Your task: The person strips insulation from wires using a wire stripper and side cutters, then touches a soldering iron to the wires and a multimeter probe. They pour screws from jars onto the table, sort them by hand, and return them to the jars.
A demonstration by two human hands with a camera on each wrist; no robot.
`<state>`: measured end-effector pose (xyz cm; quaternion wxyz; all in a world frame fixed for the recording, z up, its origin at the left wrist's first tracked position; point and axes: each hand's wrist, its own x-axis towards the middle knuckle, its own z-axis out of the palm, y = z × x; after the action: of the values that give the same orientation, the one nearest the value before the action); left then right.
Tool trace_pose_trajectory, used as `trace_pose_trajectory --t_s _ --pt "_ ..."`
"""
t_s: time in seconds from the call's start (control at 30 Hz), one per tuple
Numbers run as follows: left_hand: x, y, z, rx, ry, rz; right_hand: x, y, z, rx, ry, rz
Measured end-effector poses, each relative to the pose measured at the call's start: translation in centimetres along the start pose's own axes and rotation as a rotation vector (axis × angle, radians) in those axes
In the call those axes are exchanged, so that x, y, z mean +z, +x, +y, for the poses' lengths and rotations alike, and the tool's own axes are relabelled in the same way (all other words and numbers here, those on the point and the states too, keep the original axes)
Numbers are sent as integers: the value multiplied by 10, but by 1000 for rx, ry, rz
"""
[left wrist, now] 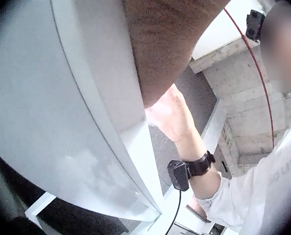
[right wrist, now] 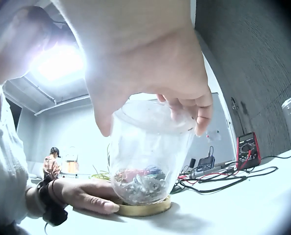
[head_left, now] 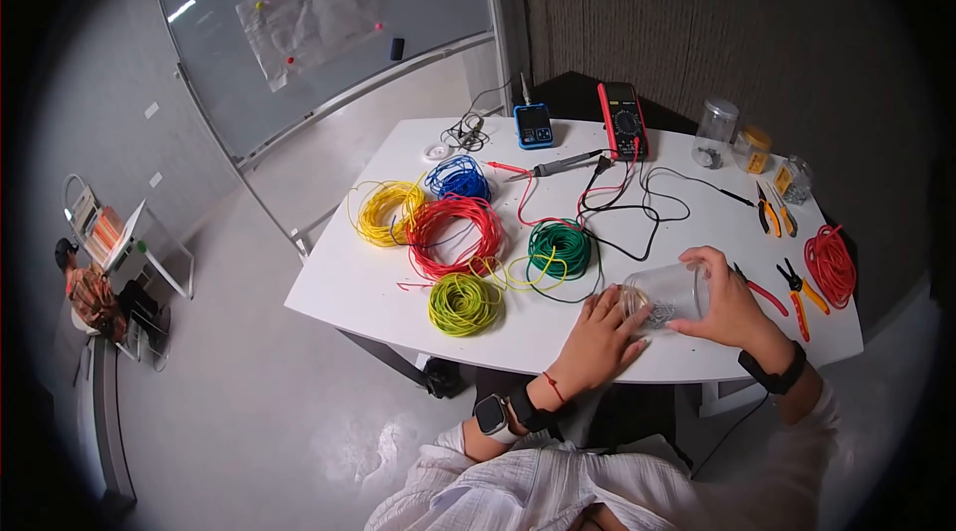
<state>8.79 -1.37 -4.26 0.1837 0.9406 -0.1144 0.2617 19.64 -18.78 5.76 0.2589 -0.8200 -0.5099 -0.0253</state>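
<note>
A clear plastic jar [head_left: 665,284] with small silvery metal pieces [right wrist: 144,188] gathered in its lower end is at the front right of the table. My right hand [head_left: 735,307] grips it from above, thumb on one side and fingers on the other, as the right wrist view shows. Under the jar's lower end lies a flat, round, gold-coloured lid [right wrist: 144,209]. My left hand [head_left: 600,337] rests on the tabletop with fingers extended, right beside the lid and jar. The left wrist view shows mostly table underside and the right hand [left wrist: 171,115].
Wire coils, including a green one [head_left: 560,249] and a red one [head_left: 455,235], lie left. Pliers [head_left: 762,290] and wire strippers [head_left: 800,297] lie right. Behind are a multimeter [head_left: 624,123], its leads, a soldering iron [head_left: 553,168] and jars [head_left: 715,132]. A person [head_left: 95,292] sits far left.
</note>
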Motion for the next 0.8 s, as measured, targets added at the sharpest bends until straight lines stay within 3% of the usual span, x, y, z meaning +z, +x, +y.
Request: trace_pose_trajectory --t_s 0.8 --pt "-1 0 0 -23 -83 55 5 4 -3 35 18 142"
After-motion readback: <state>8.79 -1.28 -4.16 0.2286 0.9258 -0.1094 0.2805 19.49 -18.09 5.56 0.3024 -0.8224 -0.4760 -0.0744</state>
